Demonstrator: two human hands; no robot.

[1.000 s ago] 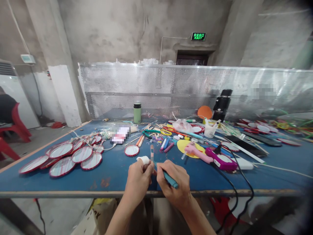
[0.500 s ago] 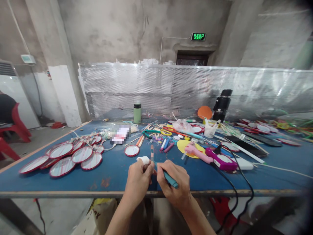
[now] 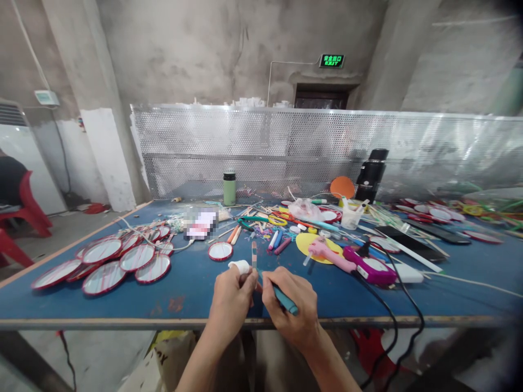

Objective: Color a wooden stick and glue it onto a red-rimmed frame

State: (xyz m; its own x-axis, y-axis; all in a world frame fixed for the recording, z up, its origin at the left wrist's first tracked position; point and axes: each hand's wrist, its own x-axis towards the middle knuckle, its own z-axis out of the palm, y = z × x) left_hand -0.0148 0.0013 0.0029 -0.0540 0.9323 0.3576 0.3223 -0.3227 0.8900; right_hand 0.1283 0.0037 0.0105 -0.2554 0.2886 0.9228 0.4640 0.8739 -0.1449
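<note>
Between the fingers of my left hand [image 3: 232, 296] a flat wooden stick [image 3: 254, 256] stands upright, with dark bands across its upper part. A white wrap [image 3: 239, 267] covers one finger of that hand. My right hand [image 3: 291, 305] is closed around a teal marker [image 3: 285, 300], its tip end close to the stick and partly hidden by the fingers. Just beyond my hands lies a small round mirror with a red rim [image 3: 220, 251]. Blue, pink and purple clay-like sticks [image 3: 278, 240] lie a little to the right.
Several red-rimmed round discs [image 3: 104, 277] are piled at the left. A phone [image 3: 202, 224] lies behind them, trailing a cable. To the right are a pink hot glue gun [image 3: 333, 255] on a yellow disc [image 3: 301, 243], and black cords [image 3: 392, 310]. A green bottle [image 3: 229, 189] stands at the back.
</note>
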